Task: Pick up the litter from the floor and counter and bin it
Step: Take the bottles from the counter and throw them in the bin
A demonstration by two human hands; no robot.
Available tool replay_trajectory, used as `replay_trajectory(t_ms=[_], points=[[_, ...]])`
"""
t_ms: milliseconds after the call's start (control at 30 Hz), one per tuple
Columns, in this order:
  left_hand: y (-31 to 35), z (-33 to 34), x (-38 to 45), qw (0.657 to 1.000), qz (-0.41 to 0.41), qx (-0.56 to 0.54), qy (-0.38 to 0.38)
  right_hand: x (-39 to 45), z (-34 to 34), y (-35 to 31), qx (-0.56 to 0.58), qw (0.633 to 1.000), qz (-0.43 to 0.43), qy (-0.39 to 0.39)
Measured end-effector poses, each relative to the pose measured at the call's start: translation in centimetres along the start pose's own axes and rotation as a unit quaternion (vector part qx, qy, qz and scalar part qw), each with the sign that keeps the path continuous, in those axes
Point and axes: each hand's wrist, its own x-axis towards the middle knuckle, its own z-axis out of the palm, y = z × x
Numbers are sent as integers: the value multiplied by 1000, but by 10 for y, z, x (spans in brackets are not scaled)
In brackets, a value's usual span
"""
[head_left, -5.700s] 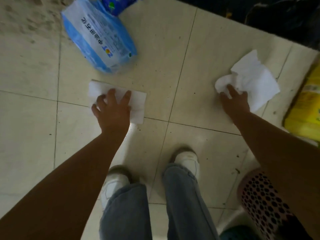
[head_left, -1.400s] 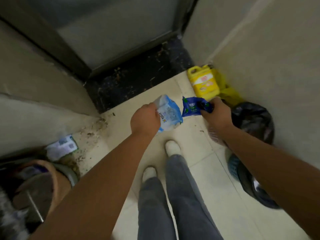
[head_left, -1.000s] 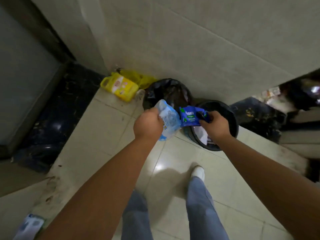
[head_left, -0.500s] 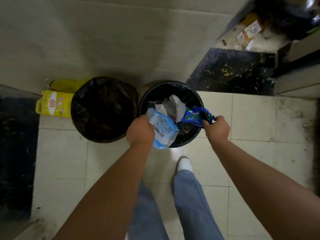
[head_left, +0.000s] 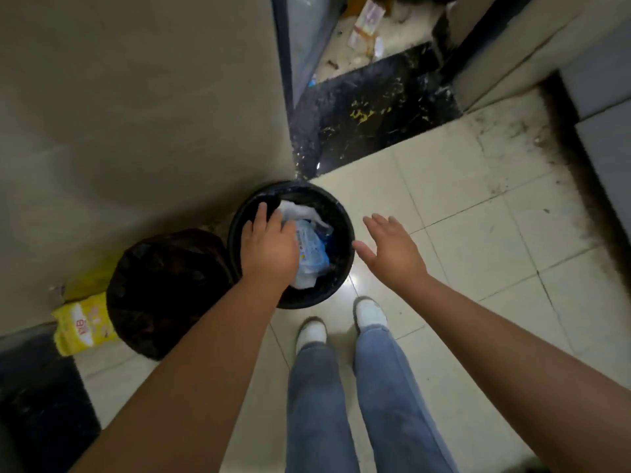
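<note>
The light blue packet (head_left: 312, 249) lies inside the round black bin (head_left: 343, 268), on top of white crumpled tissue (head_left: 297, 211) and a dark blue wrapper, barely visible at its right side. The left hand (head_left: 269, 249) hangs over the bin's mouth, palm down, grip loose and holding nothing; whether its fingertips touch the litter cannot be told. The right hand (head_left: 392, 250) is spread wide and empty, just beside the bin's right rim, above the tiled floor (head_left: 478, 254). The bin stands against the wall, next to a full black bag (head_left: 164, 288) and a yellow jug (head_left: 83, 331). White shoes (head_left: 370, 312) stand just before the bin.
</note>
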Motion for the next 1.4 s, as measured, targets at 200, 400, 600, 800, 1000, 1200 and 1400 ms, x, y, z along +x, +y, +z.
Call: replay_trajectory(t_ms=[200,400,600,800,1000,1200,1400], points=[[83,-144,-45,972,180,126,87,-88,-134,16,19,973,92,211],[256,-271,-148,885,369,159,234,-227,-263,92,61,904,196,374],[434,-302,-294,753,555,170,311,-409,-322,192,65,806,316,496],[563,-259,-440,638,685,163,312,-577,-311,290,101,700,421,568],[676,-208,-543,586,741,162,285,-712,-279,392,127,620,508,584],[783,-155,-609,563,763,182,260,-807,-239,483,150,561,581,571],[888,-93,-639,518,794,222,226,-854,-187,565,214,482,660,535]])
